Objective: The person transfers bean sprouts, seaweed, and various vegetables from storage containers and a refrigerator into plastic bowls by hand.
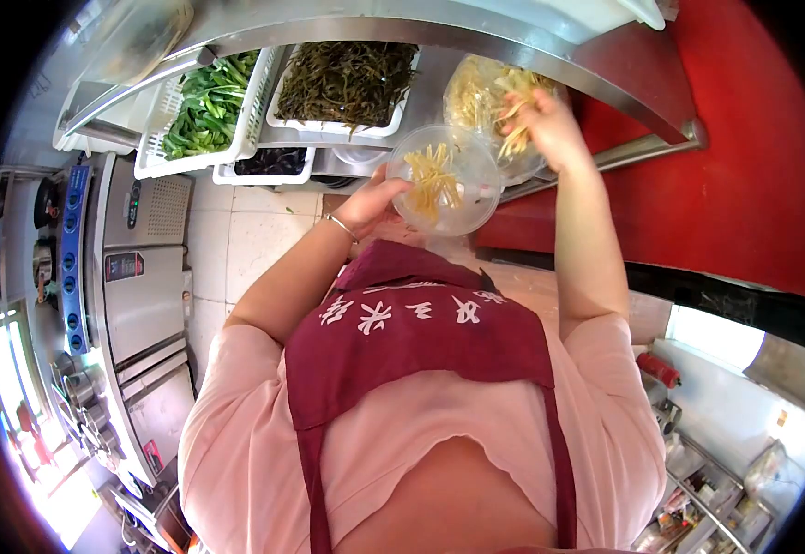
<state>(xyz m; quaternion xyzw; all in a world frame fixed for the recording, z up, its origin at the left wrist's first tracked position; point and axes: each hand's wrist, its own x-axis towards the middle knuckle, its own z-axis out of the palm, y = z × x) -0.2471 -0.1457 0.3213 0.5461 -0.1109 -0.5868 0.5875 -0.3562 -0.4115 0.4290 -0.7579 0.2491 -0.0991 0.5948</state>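
My left hand [372, 205] grips the rim of a round, clear plastic bowl [481, 214], thumb over the edge. A small heap of pale yellow strips [433, 177], possibly dried tofu skin, lies inside it. To the right, my right hand [547, 127] has its fingers closed around a bunch of the same yellow strips [515, 140]. That hand is over a clear plastic bag [467, 88] filled with more strips, beside the bowl. The bag seems to sit in a container whose lower part is partly hidden.
White baskets of leafy greens [210, 106] and dark green seaweed-like strands [347, 81] stand on the metal shelf [432, 69]. Below is a white tray of dark food [271, 162]. A metal rail [606, 159] and red surface [744, 138] lie right; a steel cabinet [149, 305] stands left.
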